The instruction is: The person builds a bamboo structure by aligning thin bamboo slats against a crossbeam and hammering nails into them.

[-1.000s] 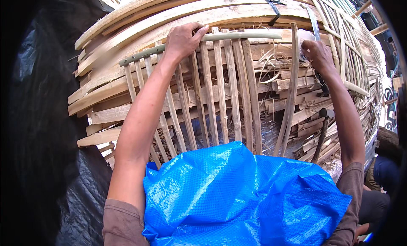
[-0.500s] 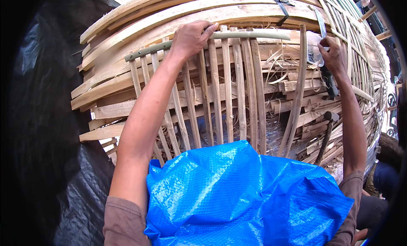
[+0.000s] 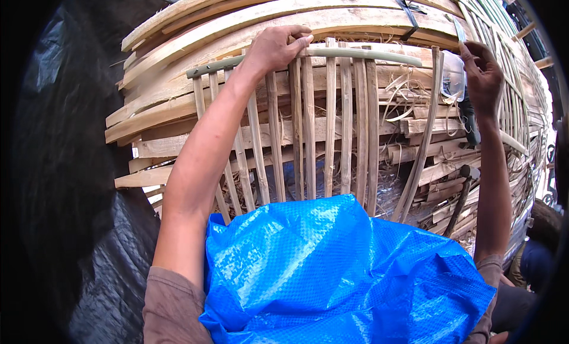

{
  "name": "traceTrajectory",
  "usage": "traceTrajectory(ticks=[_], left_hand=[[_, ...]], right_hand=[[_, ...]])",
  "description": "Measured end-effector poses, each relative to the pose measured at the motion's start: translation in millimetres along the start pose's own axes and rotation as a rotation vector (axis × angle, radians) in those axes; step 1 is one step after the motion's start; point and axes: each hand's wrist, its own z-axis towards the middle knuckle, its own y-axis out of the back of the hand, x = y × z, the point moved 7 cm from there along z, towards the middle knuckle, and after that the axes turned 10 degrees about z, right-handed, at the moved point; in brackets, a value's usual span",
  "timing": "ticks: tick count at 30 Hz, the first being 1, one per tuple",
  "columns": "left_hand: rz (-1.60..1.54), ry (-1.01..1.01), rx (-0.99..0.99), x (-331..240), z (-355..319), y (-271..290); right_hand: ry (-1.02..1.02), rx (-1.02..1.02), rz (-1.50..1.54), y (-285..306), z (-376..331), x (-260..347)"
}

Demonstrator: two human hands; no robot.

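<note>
A pale green bamboo strip (image 3: 385,55) lies across the upper ends of several upright wooden slats (image 3: 331,119), which form a rack-like frame. My left hand (image 3: 277,49) is closed over this strip at its middle, its thumb and fingers by the top of a slat. To the right, my right hand (image 3: 485,74) is raised beside a clear plastic container (image 3: 453,77) with small dark pieces in it. Its fingers are curled together; whatever they hold cannot be made out. Next to that hand shows a metal blade (image 3: 460,30), with a black handle (image 3: 469,122) lower down.
Long planks (image 3: 261,24) are stacked behind the frame, tied with a black strap (image 3: 408,15). A hammer (image 3: 465,187) rests among wood strips at right. Blue plastic sheeting (image 3: 332,267) covers my front. Black sheeting (image 3: 71,166) hangs at left; a person's dark clothing (image 3: 536,258) shows lower right.
The whole view has shifted a little, so the frame sits further right. My right hand has turned and moved slightly right of the container. My left hand stays on the bamboo strip.
</note>
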Motion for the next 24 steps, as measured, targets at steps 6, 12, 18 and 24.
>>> traceTrajectory(ticks=[6,12,18,24], left_hand=[[-0.009,0.078,0.151,-5,8,0],[-0.018,0.020,0.034,-6,11,0],[-0.113,0.096,0.033,3,7,-4],[-0.118,0.037,0.003,-1,2,-4]], right_hand=[[0.122,0.158,0.129,-90,-19,79],[-0.028,0.350,0.285,-170,-44,72],[0.091,0.385,0.374,-212,-46,85],[0.122,0.334,0.442,-233,-56,79]])
